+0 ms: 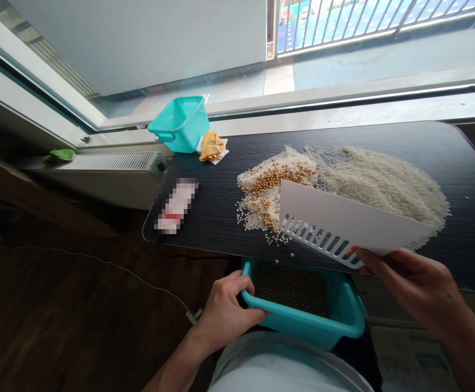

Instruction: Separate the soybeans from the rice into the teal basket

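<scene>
My left hand grips the near-left rim of a teal plastic bin held below the table edge. Small dark greenish grains or beans cover its bottom. In my right hand is a white slotted plastic scoop, pinched at its near edge and tilted over the table. Left of the scoop lies a pile of white rice mixed with yellow soybeans. Behind it and to the right spreads a larger rice heap, partly hidden by the scoop.
A second teal bin stands at the table's back left, beside a crumpled yellow cloth. A blurred-out pale item lies on the dark table at left. Window and radiator border the table. A white cable crosses the floor.
</scene>
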The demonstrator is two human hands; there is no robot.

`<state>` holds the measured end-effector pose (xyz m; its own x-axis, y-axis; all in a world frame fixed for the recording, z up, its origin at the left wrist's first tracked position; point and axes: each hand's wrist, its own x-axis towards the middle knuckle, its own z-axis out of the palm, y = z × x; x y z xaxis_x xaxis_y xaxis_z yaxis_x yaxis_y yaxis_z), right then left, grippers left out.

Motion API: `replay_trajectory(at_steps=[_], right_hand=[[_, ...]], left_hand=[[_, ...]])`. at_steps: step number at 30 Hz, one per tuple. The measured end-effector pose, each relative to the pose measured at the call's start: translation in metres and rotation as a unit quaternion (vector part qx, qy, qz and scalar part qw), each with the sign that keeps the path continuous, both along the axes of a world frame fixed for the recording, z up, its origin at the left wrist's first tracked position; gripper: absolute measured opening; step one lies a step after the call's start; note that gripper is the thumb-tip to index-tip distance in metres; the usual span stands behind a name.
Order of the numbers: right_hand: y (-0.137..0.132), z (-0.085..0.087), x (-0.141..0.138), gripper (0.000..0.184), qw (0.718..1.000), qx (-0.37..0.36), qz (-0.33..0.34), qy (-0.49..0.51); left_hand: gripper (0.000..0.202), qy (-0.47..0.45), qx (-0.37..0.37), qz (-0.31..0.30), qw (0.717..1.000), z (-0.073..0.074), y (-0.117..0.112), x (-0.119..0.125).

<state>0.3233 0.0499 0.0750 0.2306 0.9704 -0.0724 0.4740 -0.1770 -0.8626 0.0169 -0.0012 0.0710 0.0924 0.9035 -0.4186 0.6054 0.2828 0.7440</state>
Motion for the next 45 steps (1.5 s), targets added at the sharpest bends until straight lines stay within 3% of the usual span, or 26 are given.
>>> replay_trajectory(at_steps=[4,7,12,16,22,27,35,41,45], right_hand=[[0.009,0.007,-0.003,0.053,0.998,-0.029,0.053,0.013],[0.004,0.003,0.005,0.049,0.997,-0.023,0.069,0.006],[-0.008,-0.005,0.029,0.049,0.998,-0.033,0.043,0.014],[-0.018,-0.002,0.048,0.036,0.995,-0.091,0.028,0.007],[-0.049,-0.013,0.069,0.017,0.996,-0.078,-0.033,-0.016],[-0.039,-0.007,0.055,0.028,0.994,-0.093,0.058,0.024],[-0.014,0.006,-0.001,0.050,0.999,-0.037,0.020,0.033],[-0.010,-0.003,0.004,0.058,0.989,-0.055,0.126,0.046],[-0.016,-0.001,0.010,0.053,0.991,-0.050,0.111,0.047]], left_hand=[[0.026,-0.003,0.001,0.004,1.000,0.000,0.000,-0.002],[0.025,-0.005,0.005,0.010,1.000,0.001,0.000,-0.004],[0.030,-0.006,0.001,0.015,1.000,0.003,0.001,-0.004],[0.031,-0.005,0.005,0.012,1.000,0.002,0.002,-0.005],[0.030,-0.007,0.008,0.012,1.000,-0.002,0.001,-0.004],[0.029,-0.005,0.012,0.016,1.000,-0.003,0.001,-0.003],[0.030,-0.011,0.019,0.021,1.000,0.000,0.000,-0.005],[0.030,-0.016,0.012,0.024,1.000,0.000,0.001,-0.006],[0.028,-0.009,0.008,0.023,1.000,-0.001,0.001,-0.007]])
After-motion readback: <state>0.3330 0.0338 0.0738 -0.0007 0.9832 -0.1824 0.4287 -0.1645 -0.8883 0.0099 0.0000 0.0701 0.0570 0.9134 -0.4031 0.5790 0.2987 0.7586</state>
